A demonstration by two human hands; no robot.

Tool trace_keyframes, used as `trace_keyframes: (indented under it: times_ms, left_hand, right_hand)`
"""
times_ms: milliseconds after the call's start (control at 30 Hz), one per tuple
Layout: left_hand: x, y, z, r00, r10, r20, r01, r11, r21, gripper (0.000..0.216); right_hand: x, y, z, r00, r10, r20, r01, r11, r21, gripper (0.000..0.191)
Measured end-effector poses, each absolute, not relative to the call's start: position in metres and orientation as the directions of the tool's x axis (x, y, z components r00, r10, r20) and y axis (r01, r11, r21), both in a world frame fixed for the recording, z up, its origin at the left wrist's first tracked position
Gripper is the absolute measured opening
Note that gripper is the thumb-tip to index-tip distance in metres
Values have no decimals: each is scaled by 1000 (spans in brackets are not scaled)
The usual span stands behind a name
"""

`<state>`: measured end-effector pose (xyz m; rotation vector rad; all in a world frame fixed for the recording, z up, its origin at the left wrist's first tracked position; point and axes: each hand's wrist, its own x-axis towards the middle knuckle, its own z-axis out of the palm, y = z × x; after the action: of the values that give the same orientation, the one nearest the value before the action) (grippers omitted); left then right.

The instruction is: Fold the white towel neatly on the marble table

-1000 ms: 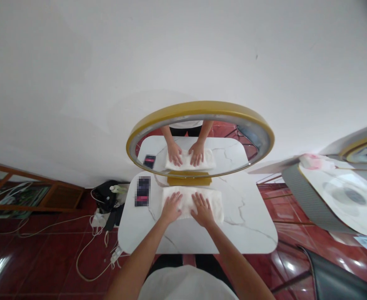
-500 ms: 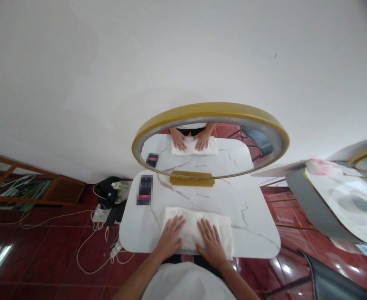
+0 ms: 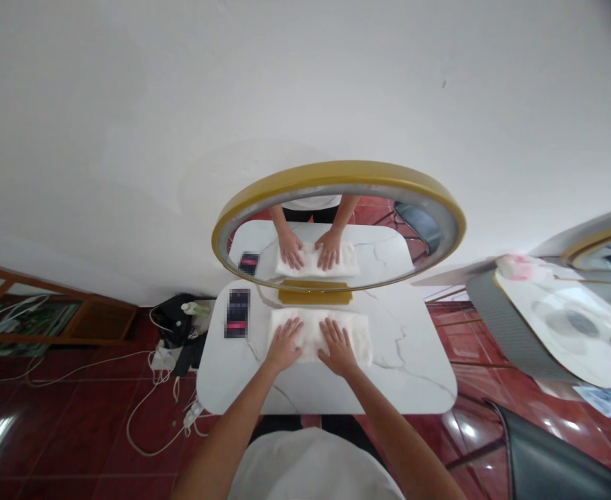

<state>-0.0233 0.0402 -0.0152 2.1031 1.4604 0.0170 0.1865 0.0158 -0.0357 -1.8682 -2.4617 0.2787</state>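
A folded white towel [image 3: 310, 335] lies on the white marble-patterned table [image 3: 389, 385], near the mirror's gold base. On the towel's left part rests my left hand [image 3: 285, 343], palm down with its fingers stretched out. My right hand [image 3: 338, 347] lies flat on the right part, fingers spread. Neither hand grasps the cloth. Both hands and the towel show again in the round gold-framed mirror [image 3: 316, 243] behind. A dark pixelated item [image 3: 237, 314] with a pink band lies on the table to the left of the towel.
Left of the table, a black bag [image 3: 173, 319], a pale bottle [image 3: 194, 307] and white cables [image 3: 133, 423] lie on the red tiled floor. At the right stand a black chair [image 3: 555, 458] and a second white table [image 3: 560, 326] bearing several items. A white wall rises behind the mirror.
Both hands have moved forward across the table, and the towel has slid with them, away from the front edge toward the mirror base. The camera view has shifted slightly.
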Motion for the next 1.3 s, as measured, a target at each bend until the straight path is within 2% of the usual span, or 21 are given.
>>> trace_keyframes:
  times_ms: [300, 567, 933, 1300]
  left_hand:
    - [-35, -6, -16, 376, 881, -288, 848, -201, 490, 75]
    - [-70, -71, -15, 383, 888, -254, 829, -209, 519, 71]
    - [-112, -65, -11, 367, 897, -247, 813, -180, 554, 69]
    - [-196, -82, -17, 195, 957, -216, 853, -57, 519, 66]
  right_hand:
    - [181, -30, -35, -351, 936, -26, 919, 339, -199, 79]
    - [162, -70, -27, -447, 892, -72, 877, 420, -232, 77]
    - [116, -69, -34, -447, 893, -58, 882, 429, -197, 78]
    - [21, -58, -39, -518, 849, -105, 832, 471, -291, 84]
